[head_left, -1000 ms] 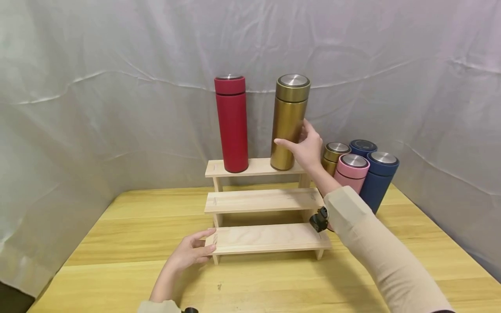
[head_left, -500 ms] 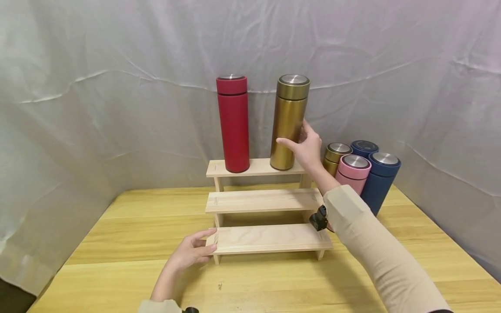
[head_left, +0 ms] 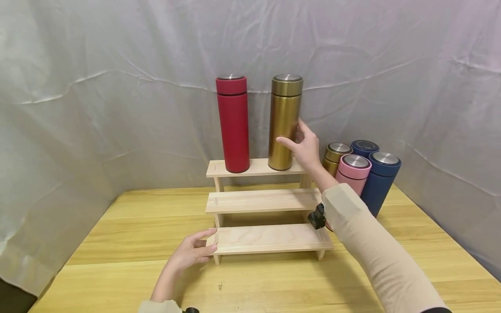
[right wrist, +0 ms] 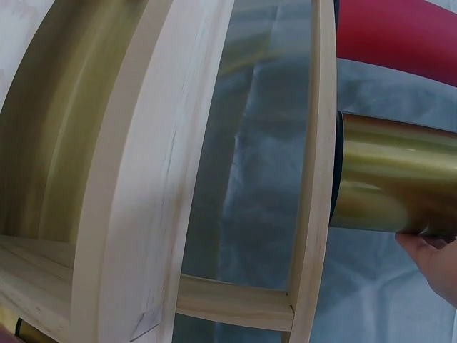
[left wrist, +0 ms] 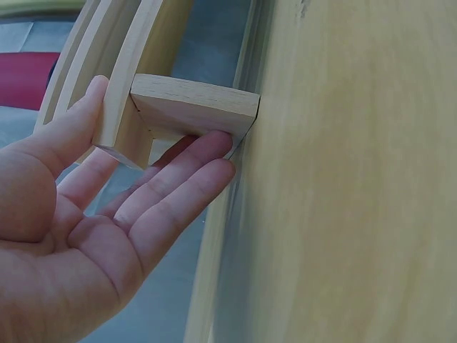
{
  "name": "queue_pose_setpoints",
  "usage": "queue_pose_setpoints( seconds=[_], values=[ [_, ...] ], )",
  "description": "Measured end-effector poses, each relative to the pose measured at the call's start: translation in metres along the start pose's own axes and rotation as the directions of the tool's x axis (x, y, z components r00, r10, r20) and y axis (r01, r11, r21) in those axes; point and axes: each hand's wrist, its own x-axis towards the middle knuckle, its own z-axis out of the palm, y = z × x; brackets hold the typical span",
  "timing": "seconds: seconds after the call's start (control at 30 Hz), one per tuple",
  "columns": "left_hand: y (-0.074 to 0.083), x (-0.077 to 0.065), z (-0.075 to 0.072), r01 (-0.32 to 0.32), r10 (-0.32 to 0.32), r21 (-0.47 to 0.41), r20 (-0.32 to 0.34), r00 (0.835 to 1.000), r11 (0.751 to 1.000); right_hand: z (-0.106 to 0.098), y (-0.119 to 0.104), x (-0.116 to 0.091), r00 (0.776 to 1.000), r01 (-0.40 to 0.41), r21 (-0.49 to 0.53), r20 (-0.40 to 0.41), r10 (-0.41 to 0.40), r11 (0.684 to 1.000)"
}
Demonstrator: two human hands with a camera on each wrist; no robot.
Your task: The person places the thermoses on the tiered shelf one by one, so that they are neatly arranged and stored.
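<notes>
My right hand (head_left: 307,150) grips the lower half of a tall gold thermos (head_left: 285,114), which stands upright on the top step of a three-step wooden display rack (head_left: 270,237). In the right wrist view, the thermos base (right wrist: 393,171) is against the top board, with part of the right hand (right wrist: 437,268) on its side. A red thermos (head_left: 233,126) stands to its left on the same board, a gap between them. My left hand (head_left: 189,252) holds the left end of the bottom step, its thumb on one edge and fingers by the support leg (left wrist: 193,100).
Right of the rack, a cluster of thermoses stands on the wooden table (head_left: 117,243): a pink one (head_left: 353,173), a shorter-looking gold one (head_left: 332,158), and two blue ones, the front one (head_left: 379,182) largest in view. Grey cloth (head_left: 156,108) hangs behind and at the sides.
The gold thermos has shifted slightly left on the top step and stands straighter, my right hand moving with it. My left hand keeps its place on the bottom step.
</notes>
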Motion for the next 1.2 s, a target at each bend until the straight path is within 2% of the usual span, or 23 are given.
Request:
queue_pose_setpoints(
  seconds=[0.13,0.27,0.4,0.67,0.83,1.03,1.2],
  values=[
    [0.000,0.000,0.000,0.007,-0.007,0.000,-0.005,1.000,1.000,0.002,-0.003,-0.001,1.000,0.009,-0.001,-0.002,-0.009,1.000],
    [-0.001,0.001,0.001,0.004,-0.004,0.006,-0.002,1.000,1.000,0.002,0.013,0.006,0.999,0.043,-0.022,-0.007,-0.043,0.999],
    [-0.001,0.002,0.001,0.002,-0.002,0.008,0.003,1.000,1.000,0.000,0.014,0.008,0.999,0.038,-0.023,0.017,-0.038,0.999],
    [-0.001,0.001,0.000,0.007,-0.007,0.010,-0.006,1.000,1.000,-0.003,0.017,0.008,0.997,-0.003,0.001,0.078,0.003,1.000],
    [-0.001,0.001,0.001,0.008,-0.008,0.008,-0.004,1.000,1.000,-0.006,0.016,0.006,0.994,-0.030,-0.033,0.100,0.033,0.999],
    [-0.001,0.000,0.001,0.005,-0.005,0.009,-0.001,1.000,1.000,-0.010,0.017,0.003,0.991,-0.101,-0.033,0.083,0.103,0.994],
    [-0.001,0.000,0.000,0.002,-0.002,0.006,0.004,1.000,1.000,-0.013,0.020,0.000,0.991,-0.119,-0.014,0.055,0.120,0.993]
  ],
)
